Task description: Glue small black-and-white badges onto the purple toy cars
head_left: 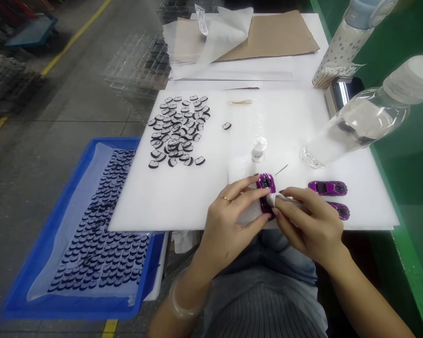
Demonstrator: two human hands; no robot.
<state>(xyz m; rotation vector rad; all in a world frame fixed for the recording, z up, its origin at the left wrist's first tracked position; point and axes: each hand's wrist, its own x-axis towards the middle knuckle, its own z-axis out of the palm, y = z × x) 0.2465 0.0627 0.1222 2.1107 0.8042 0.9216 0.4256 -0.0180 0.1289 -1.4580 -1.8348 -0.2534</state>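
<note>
Ahead of the left fingers (250, 197), a small jar (258, 149) is standing in the way; right of the right fingers (293, 212), two toy cars (327, 188) are crowding the board (183, 199), a bottle (352, 127) towering beyond. Leftward, bare surface is leaving passage below scattered pieces (175, 153).

Glossy metallic toy car (266, 182), smooth board (285, 117) (plastic by its look)

The left hand (229, 217) holds a purple toy car (265, 180) near the table's (183, 197) edge; the right hand (312, 218) holds a white object (271, 199) against it.
</note>
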